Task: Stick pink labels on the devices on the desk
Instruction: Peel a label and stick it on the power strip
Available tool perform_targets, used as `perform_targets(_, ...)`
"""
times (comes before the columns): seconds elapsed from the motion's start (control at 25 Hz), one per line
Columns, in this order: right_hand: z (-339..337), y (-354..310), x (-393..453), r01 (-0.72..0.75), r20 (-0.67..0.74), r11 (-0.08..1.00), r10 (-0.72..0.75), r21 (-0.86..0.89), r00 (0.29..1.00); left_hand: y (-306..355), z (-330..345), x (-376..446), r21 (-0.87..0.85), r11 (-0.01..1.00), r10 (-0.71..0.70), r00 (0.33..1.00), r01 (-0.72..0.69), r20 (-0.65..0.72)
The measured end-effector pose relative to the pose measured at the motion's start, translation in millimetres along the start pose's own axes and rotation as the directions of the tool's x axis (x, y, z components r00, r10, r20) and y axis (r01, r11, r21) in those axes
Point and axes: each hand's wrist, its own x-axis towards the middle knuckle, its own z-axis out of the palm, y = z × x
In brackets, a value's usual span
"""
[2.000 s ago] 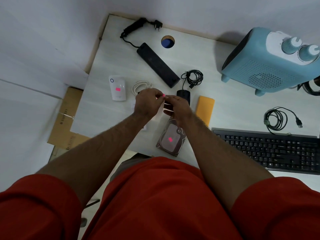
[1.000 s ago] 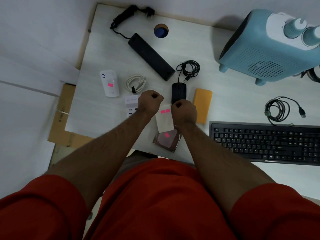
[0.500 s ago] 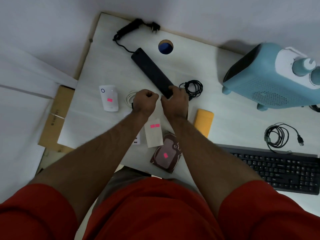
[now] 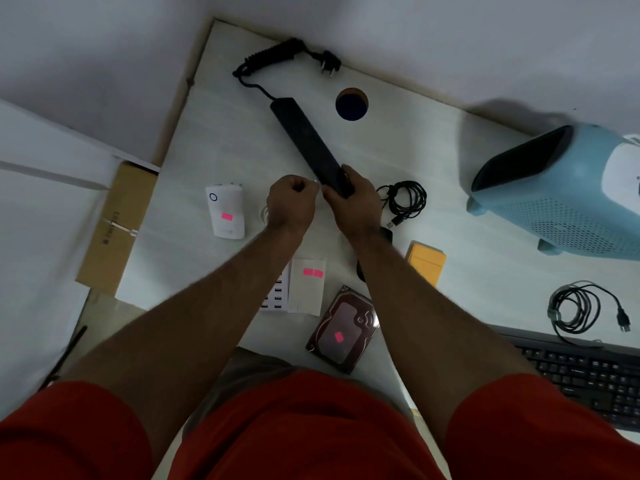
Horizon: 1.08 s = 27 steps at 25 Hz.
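The right hand [image 4: 355,206] gripped the near end of the long black power strip [image 4: 308,143], apparently steadying it on the white bench [image 4: 398,161] for labelling. The left hand [image 4: 292,202] was curled; any label it held was hidden.

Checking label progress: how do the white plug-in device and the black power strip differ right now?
The white plug-in device carries a pink label and lies untouched; the black power strip shows no label, and the right hand grips its near end. The device is short and white; the strip is long and black, with a cord. Both lie flat on the desk.
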Motion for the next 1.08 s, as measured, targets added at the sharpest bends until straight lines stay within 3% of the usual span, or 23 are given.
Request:
perform_targets(0.04,-2,-2,-3,-0.144,0.054,0.950,0.134,0.278,0.989,1,-1,-1,-0.022,1.000,-0.001,1.000,0.001,-0.015)
perform_targets(0.12,-7,-7,-12,-0.409,0.268,0.663,0.310,0.627,0.912,3,-3,-5,-0.061,0.998,0.000,0.999,-0.002,-0.044)
perform_targets(0.2,-8,-9,-24,-0.556,0.437,0.496,0.344,0.667,0.831,4,-5,-11,-0.074,0.997,0.018,0.998,-0.022,-0.053)
perform_targets(0.32,-9,-13,-40,-0.619,0.529,0.386,0.320,0.685,0.786,5,-11,-23,0.045,0.989,0.145,0.987,-0.142,-0.063)
perform_targets(0.48,-10,-22,-53,-0.610,0.526,0.353,0.310,0.710,0.792,1,-22,-36,0.246,0.875,0.423,0.906,-0.416,0.028)
perform_targets(0.64,-13,-28,-59,-0.604,0.521,0.373,0.305,0.705,0.797,-6,-28,-42,0.350,0.746,0.573,0.814,-0.567,0.098)
perform_targets(0.84,-11,-28,-64,-0.597,0.514,0.364,0.306,0.715,0.801,-11,-30,-44,0.426,0.669,0.622,0.773,-0.608,0.125)
perform_targets(1.08,-12,-32,-66,-0.598,0.508,0.379,0.316,0.706,0.801,-11,-33,-48,0.400,0.704,0.619,0.783,-0.587,0.060)
